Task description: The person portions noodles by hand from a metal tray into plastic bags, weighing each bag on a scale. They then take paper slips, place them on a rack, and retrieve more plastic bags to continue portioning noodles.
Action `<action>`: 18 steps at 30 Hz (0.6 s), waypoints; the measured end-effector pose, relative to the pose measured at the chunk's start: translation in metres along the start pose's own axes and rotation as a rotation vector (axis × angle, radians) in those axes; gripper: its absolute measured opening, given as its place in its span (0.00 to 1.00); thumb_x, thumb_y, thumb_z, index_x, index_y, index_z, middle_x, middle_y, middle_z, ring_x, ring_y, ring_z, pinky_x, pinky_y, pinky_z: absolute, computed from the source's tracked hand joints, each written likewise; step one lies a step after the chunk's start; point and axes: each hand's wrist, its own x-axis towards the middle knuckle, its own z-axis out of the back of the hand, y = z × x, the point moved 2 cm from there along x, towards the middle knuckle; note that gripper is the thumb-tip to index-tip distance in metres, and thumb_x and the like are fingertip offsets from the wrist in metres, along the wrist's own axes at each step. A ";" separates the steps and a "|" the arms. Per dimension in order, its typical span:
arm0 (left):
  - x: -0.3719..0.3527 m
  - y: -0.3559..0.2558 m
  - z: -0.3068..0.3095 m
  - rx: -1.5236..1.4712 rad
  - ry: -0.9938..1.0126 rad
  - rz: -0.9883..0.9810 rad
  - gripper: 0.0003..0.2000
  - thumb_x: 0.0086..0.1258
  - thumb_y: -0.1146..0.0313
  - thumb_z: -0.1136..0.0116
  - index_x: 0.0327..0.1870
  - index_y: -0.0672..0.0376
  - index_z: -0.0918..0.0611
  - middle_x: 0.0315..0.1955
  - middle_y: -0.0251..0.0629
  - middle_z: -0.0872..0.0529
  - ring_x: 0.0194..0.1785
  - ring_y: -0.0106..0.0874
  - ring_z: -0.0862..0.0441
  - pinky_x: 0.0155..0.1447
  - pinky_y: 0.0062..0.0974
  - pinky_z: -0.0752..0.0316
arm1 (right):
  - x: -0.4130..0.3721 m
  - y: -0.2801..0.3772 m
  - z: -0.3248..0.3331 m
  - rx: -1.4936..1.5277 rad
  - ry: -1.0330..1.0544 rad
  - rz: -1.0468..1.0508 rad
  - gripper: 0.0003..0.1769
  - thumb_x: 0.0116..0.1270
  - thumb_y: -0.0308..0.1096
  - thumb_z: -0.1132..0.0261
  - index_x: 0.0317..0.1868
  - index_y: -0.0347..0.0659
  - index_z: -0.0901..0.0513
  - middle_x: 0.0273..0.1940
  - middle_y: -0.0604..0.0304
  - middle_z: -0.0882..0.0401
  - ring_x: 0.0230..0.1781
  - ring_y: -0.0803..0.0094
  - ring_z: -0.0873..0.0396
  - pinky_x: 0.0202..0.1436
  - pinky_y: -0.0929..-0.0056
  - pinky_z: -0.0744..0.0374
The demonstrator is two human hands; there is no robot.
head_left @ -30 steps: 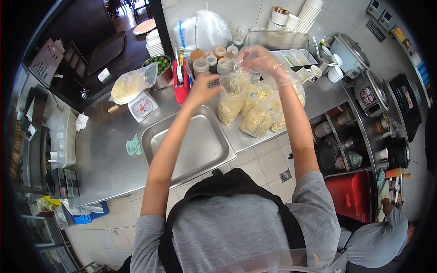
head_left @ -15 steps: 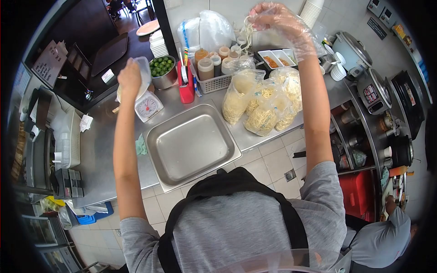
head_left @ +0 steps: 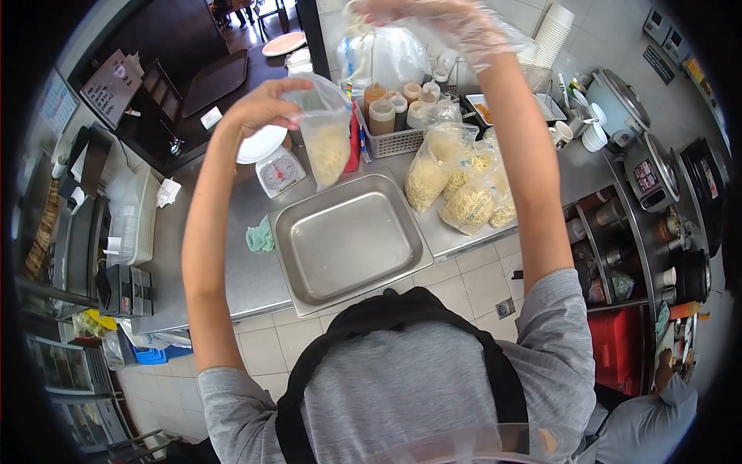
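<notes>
Found passage above the shallow rectangular steel pan, within its rim. Met a hanging clear plastic noodle bag beyond, bulging clear yellow-noodle bags rightward, a white dial-faced scale near the far-left corner.

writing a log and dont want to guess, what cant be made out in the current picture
- head view, top of the right hand: cut off by upper edge
- head view, dial reading on the scale: too small
- head view, part of the noodle bags: behind the right forearm
- head view, words on the sign: too small
- head view, co-worker's head: lost in dark rim
</notes>
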 end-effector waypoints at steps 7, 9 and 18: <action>-0.015 -0.002 -0.023 -0.092 0.103 0.056 0.28 0.55 0.79 0.41 0.60 0.68 0.31 0.42 0.40 0.18 0.35 0.22 0.17 0.38 0.18 0.18 | 0.024 -0.027 -0.087 -0.584 0.365 -0.231 0.18 0.49 0.35 0.31 0.43 0.40 0.16 0.37 0.57 0.17 0.35 0.73 0.20 0.35 0.76 0.20; -0.024 -0.005 -0.018 -0.071 0.091 0.045 0.28 0.55 0.79 0.41 0.61 0.67 0.31 0.44 0.38 0.18 0.36 0.22 0.18 0.39 0.18 0.19 | 0.024 -0.026 -0.093 -0.655 0.361 -0.155 0.22 0.49 0.36 0.31 0.47 0.41 0.17 0.40 0.56 0.17 0.37 0.71 0.20 0.33 0.74 0.20; -0.048 0.000 0.077 -0.106 -0.192 -0.100 0.24 0.56 0.81 0.47 0.57 0.60 0.24 0.40 0.30 0.17 0.28 0.14 0.24 0.36 0.12 0.24 | -0.010 0.005 -0.059 -0.148 -0.077 0.174 0.15 0.58 0.35 0.34 0.44 0.38 0.18 0.40 0.57 0.18 0.39 0.73 0.21 0.42 0.75 0.23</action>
